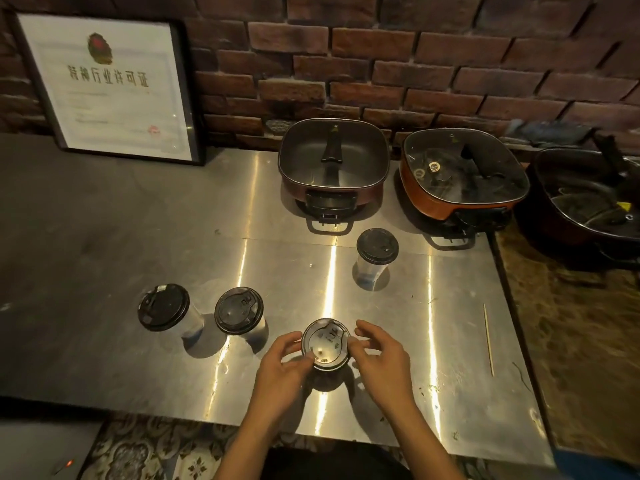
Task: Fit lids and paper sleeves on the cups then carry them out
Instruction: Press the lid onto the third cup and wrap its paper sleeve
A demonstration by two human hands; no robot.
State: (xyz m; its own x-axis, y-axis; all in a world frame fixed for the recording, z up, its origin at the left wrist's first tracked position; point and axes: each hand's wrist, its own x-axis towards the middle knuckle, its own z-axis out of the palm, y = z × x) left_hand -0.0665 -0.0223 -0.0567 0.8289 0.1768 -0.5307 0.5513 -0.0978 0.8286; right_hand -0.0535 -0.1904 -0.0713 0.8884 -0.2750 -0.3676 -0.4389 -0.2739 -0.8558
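Several clear plastic cups with black lids stand on the steel table (450,341). Two lidded cups (162,308) (239,311) are at the left, and a third lidded cup (376,249) is further back on the right. In front of me a black lid (325,342) sits on a fourth cup, whose body is mostly hidden under it. My left hand (282,368) grips the lid's left rim with thumb and fingers. My right hand (379,355) presses its right rim. No paper sleeves are in view.
Three electric hot pots line the back: one (332,168) behind the cups, one (464,174) to its right, one (585,199) at the far right. A framed certificate (104,88) leans on the brick wall. A thin wooden skewer (488,337) lies at the right.
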